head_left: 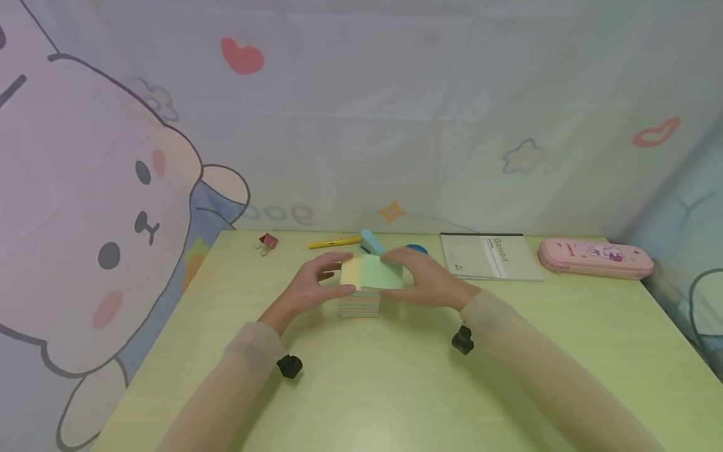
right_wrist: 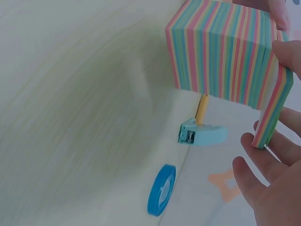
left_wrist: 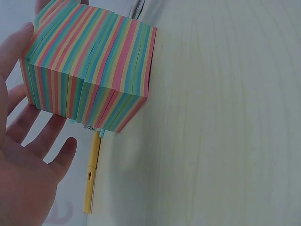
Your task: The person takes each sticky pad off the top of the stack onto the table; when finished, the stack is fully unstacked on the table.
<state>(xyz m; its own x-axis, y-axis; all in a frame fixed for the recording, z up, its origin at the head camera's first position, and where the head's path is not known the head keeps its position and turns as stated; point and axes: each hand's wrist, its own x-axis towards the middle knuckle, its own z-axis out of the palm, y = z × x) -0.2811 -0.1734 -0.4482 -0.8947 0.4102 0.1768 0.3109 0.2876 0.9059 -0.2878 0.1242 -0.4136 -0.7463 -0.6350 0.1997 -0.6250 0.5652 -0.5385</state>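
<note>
A tall block of sticky notes (head_left: 359,306), striped in pink, yellow, green and blue along its sides, stands upright mid-table. My right hand (head_left: 432,279) pinches a thin pad of sticky notes (right_wrist: 273,110) with a green top, thumb at its front edge and fingers behind. That pad sits shifted to the right over the block, jutting past its side and baring a yellow strip of the top. From the left, my left hand (head_left: 307,285) grips the block's upper end, thumb at the front corner, fingers toward the back.
Along the table's back edge lie a red binder clip (head_left: 268,241), a yellow pen (head_left: 333,242), a light blue stapler (right_wrist: 207,134) and a blue tape roll (right_wrist: 162,189). Farther right are a notepad (head_left: 480,257) and a pink pencil case (head_left: 595,258). A printed cloth (head_left: 350,125) hangs behind.
</note>
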